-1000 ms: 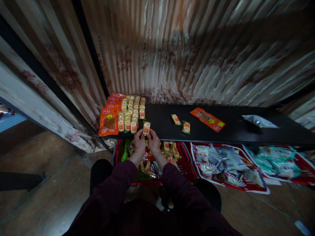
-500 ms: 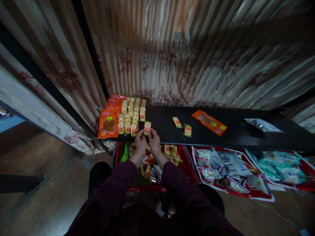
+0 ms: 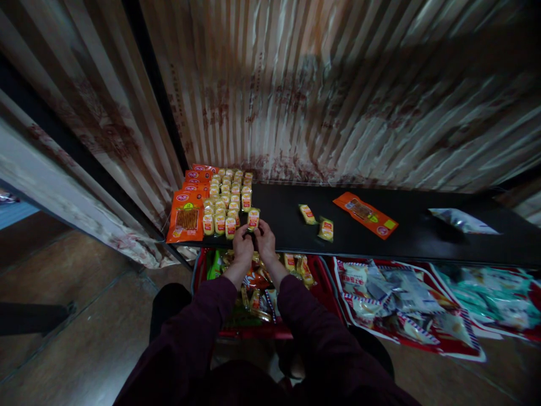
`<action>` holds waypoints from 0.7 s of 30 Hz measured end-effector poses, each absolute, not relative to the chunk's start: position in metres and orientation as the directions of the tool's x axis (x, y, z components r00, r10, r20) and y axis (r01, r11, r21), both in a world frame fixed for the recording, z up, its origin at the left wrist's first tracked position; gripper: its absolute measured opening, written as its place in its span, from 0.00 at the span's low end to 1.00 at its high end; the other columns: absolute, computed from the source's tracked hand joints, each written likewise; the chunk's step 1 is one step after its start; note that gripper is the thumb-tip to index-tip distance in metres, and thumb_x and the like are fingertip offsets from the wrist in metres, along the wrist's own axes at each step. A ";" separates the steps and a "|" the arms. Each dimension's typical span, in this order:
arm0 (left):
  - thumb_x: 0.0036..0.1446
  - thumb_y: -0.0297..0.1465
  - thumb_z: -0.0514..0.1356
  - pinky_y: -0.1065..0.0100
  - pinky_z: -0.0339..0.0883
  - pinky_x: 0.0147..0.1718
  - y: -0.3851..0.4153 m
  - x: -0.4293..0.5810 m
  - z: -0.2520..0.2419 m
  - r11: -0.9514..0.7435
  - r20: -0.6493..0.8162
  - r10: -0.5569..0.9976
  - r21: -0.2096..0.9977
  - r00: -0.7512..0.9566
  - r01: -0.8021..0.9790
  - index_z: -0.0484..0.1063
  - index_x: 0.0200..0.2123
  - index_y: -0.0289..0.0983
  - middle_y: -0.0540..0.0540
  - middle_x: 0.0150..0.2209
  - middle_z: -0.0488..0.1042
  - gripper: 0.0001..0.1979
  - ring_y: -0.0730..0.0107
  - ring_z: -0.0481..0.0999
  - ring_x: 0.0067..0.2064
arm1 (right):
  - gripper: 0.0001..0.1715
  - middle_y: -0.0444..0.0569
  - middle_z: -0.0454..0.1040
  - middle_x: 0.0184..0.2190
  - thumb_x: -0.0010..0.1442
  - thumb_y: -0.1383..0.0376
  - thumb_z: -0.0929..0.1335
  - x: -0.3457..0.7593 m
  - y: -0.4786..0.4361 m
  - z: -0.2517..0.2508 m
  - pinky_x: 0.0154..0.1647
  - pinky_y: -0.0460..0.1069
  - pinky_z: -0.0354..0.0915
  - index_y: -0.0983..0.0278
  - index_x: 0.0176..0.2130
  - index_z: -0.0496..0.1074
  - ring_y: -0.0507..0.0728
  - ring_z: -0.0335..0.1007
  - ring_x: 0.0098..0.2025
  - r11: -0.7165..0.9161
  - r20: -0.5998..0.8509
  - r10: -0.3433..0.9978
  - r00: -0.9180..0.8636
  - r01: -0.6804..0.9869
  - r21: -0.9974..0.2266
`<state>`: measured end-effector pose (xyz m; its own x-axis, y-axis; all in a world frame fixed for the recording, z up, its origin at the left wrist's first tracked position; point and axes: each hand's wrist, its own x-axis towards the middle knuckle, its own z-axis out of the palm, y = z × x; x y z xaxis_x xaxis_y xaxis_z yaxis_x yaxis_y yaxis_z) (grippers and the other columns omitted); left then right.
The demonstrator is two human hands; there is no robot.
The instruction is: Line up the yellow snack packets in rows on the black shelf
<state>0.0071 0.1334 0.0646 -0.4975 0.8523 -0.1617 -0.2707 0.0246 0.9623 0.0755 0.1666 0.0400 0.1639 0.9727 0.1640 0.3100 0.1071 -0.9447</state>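
My left hand (image 3: 242,241) and my right hand (image 3: 266,239) are together at the front edge of a black shelf (image 3: 380,239). Both pinch one small yellow snack pack (image 3: 253,217), held upright just right of several rows of the same yellow packs (image 3: 226,198). Orange flat packets (image 3: 186,215) lie stacked to the left of those rows. Two loose yellow packs (image 3: 316,221) lie further right on the shelf. Below my hands is a red basket (image 3: 316,285) full of mixed snack packs.
An orange packet (image 3: 366,215) and a clear silvery bag (image 3: 462,221) lie on the right part of the shelf. Under the shelf, red baskets hold white packs (image 3: 397,296) and green packs (image 3: 494,293). A striped corrugated wall rises behind.
My hands and the yellow pack have stayed near the end of the rows, shifting only slightly. The camera view has drifted a little.
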 end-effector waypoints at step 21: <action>0.51 0.22 0.52 0.64 0.52 0.60 0.156 0.009 0.067 0.127 -0.033 0.910 0.971 -0.414 0.201 0.70 0.48 0.33 0.40 0.56 0.68 0.20 0.65 0.63 0.59 | 0.20 0.52 0.75 0.46 0.55 0.67 0.62 0.073 0.198 0.038 0.50 0.51 0.66 0.64 0.47 0.69 0.55 0.72 0.46 0.103 0.171 0.972 0.161 0.365 -0.925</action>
